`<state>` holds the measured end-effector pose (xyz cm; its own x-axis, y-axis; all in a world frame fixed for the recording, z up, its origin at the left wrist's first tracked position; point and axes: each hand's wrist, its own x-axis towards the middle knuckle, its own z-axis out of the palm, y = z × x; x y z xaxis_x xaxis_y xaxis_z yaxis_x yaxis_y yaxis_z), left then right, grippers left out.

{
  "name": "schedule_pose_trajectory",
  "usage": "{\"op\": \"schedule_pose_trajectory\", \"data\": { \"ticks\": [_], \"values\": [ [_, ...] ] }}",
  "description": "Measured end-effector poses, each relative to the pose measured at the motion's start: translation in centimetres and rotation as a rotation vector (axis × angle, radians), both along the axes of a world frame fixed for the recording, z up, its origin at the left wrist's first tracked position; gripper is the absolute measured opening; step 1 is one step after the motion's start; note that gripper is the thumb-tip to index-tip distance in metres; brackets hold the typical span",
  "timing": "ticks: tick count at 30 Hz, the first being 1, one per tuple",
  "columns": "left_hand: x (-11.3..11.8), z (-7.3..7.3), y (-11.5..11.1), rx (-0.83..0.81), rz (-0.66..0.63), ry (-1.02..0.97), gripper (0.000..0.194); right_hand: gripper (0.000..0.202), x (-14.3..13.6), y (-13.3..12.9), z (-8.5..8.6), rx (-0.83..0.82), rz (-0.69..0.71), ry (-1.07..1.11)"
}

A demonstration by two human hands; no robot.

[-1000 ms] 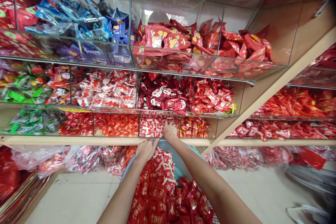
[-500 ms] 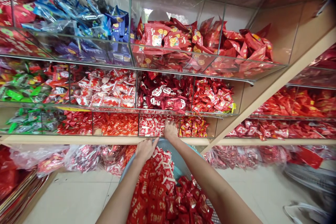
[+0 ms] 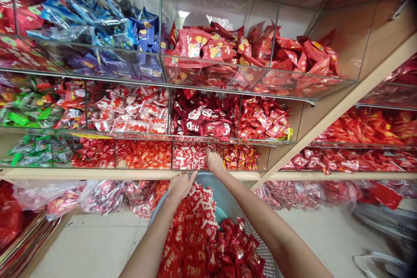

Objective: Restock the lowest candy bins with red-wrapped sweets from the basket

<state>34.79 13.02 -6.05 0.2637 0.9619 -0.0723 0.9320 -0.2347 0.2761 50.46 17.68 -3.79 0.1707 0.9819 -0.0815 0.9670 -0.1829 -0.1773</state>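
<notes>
My left hand [image 3: 182,183] is closed on the far rim of a blue-grey plastic basket [image 3: 224,189], its thumb lying along the edge. Inside the basket are red-and-white wrapped candies [image 3: 204,208], red candies with gold lettering [image 3: 185,239] and shiny dark red candies [image 3: 237,252]. My right hand [image 3: 214,160] reaches over the basket into a low clear bin of small red-and-white wrapped candies [image 3: 189,155], at the bin's right side. Its fingers are curled together, and whatever they hold is hidden.
Above, clear-walled shelves hold red orange-print packets [image 3: 195,45], blue packets [image 3: 87,17] and dark red packets [image 3: 202,117]. A wooden shelf edge [image 3: 97,173] runs in front of the low bins. Filled plastic bags [image 3: 104,195] lie underneath, on the tiled floor [image 3: 97,243].
My right hand has shifted slightly to the right within the bin, and its forearm has swung a little right, uncovering more of the basket. My left hand stays on the rim.
</notes>
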Motion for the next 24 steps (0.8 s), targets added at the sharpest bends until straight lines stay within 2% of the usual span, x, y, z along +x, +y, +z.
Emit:
{"op": "schedule_pose_trajectory", "data": {
  "ticks": [5, 8, 10, 12, 15, 18, 24],
  "values": [
    [0.0, -0.1, 0.0, -0.001, -0.003, 0.004, 0.075, 0.042, 0.4, 0.0, 0.8, 0.096, -0.013, 0.129],
    [0.0, -0.2, 0.1, 0.005, -0.006, 0.0, 0.074, 0.038, 0.3, 0.1, 1.5, 0.172, -0.063, 0.312],
    [0.0, -0.2, 0.1, 0.005, -0.01, -0.006, 0.074, 0.038, 0.1, -0.1, 2.1, 0.231, -0.097, 0.585],
    [0.0, -0.1, 0.0, 0.001, -0.012, -0.011, 0.074, 0.037, -0.2, -0.6, 2.6, 0.228, -0.124, 0.98],
    [-0.1, -0.1, 0.0, -0.005, -0.012, -0.014, 0.074, 0.03, -0.4, -2.4, 2.8, 0.012, -0.155, 1.495],
    [-0.1, 0.0, 0.0, -0.016, -0.015, -0.017, 0.075, 0.027, -0.1, -4.9, 1.9, -0.201, -0.189, 1.711],
    [0.0, 0.2, -0.1, -0.009, -0.016, 0.0, 0.074, 0.026, 1.2, -9.4, -1.5, -0.235, -0.285, 1.719]
  ]
}}
